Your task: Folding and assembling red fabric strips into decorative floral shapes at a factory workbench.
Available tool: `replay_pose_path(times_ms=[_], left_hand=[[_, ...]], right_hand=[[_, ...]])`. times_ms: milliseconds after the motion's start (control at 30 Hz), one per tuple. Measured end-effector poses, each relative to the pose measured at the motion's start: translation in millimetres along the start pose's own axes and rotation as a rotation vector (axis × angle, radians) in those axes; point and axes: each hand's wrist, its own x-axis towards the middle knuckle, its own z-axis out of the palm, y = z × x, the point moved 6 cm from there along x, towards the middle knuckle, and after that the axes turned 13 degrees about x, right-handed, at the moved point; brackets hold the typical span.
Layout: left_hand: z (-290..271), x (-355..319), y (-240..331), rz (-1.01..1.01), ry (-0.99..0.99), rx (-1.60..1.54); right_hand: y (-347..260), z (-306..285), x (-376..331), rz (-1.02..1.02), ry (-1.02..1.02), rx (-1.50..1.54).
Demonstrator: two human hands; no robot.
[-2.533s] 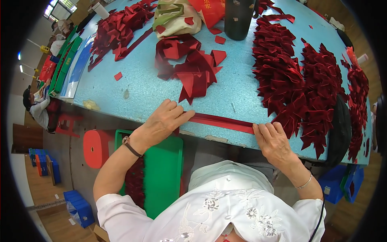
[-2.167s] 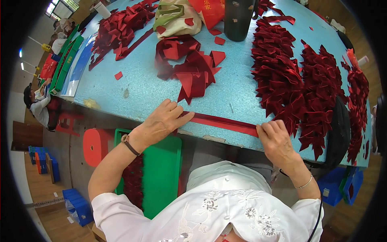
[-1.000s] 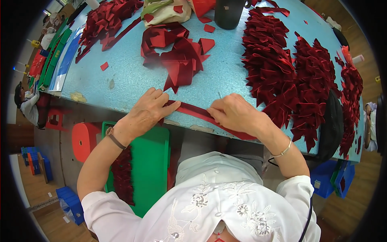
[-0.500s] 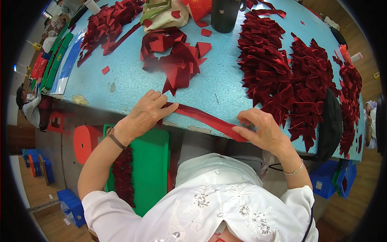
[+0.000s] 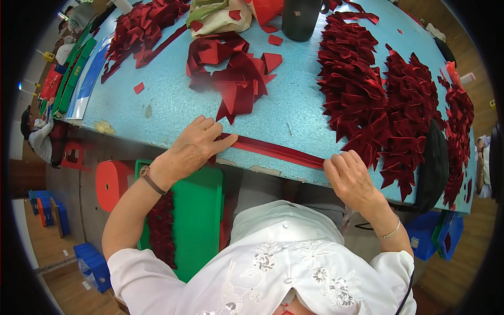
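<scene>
A folded strip of dark red ribbon [image 5: 275, 151] runs along the near edge of the light blue table, stretched between my hands. My left hand [image 5: 193, 144] has its fingers closed on the ribbon's left end, with the thumb pointing right along it. At the other end, my right hand [image 5: 350, 176] pinches the ribbon, its fingers curled over the tip. Just beyond the left hand lies a loose heap of cut red ribbon pieces [image 5: 239, 86]. Rows of folded red ribbon bows [image 5: 354, 84] are piled beyond the right hand.
A dark tumbler [image 5: 300, 21] and a cream cloth bag [image 5: 223, 17] stand at the far side. More ribbon pieces [image 5: 142, 31] lie far left. Below the table edge are a green tray [image 5: 197, 220] and a red roll [image 5: 112, 185]. A black bag [image 5: 433, 165] hangs at the right edge.
My right hand has moved slightly right and closed its fingers on the ribbon's end. The ribbon now looks straighter and narrower. The left hand keeps its hold.
</scene>
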Motion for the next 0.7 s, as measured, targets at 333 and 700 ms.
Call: replay_pose_path(times_ms=[333,700], left_hand=[[1,-1,-3,-0.001,-0.007,0.013],[1,-3,0,0.011,0.01,0.011]], right_hand=[[-5,5,-15,0.06,-0.076,-0.159],[0,-45,-3,0.215,0.096,-0.04]])
